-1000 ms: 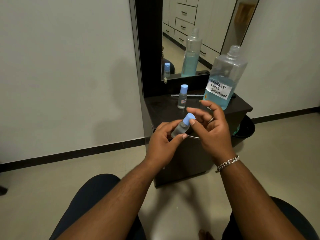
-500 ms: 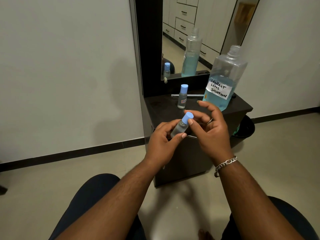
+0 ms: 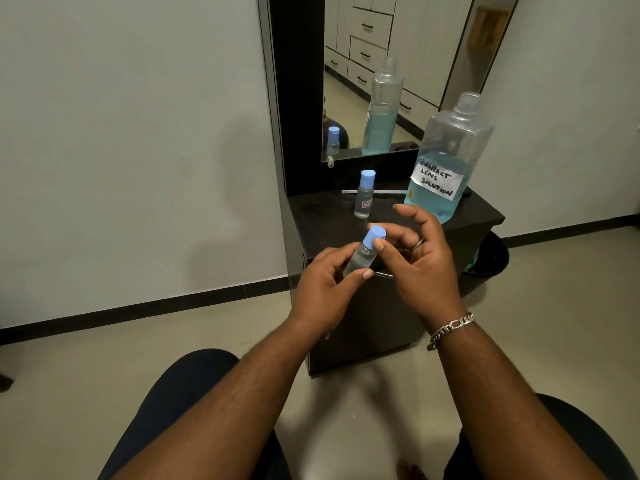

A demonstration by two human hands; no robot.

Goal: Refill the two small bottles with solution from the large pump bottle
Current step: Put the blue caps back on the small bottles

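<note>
My left hand [image 3: 325,285] grips a small clear bottle [image 3: 360,256] tilted up to the right, in front of the dark cabinet. My right hand [image 3: 419,258] pinches the bottle's blue cap [image 3: 374,235] between thumb and forefinger, the other fingers spread. A second small bottle with a blue cap [image 3: 364,197] stands upright on the cabinet top [image 3: 318,220]. The large clear bottle [image 3: 441,161], labelled "contact lens solution", stands at the right of the cabinet top with blue liquid in its lower half; its neck is bare, no pump on it.
A thin white tube [image 3: 374,192] lies behind the standing small bottle. A mirror [image 3: 381,74] above the cabinet reflects both bottles. A dark bin [image 3: 491,254] sits on the floor right of the cabinet. My knees are at the frame's bottom.
The right thumb and forefinger have shifted around the blue cap, and the bottle has tipped slightly more upright. Both hands stay in place.
</note>
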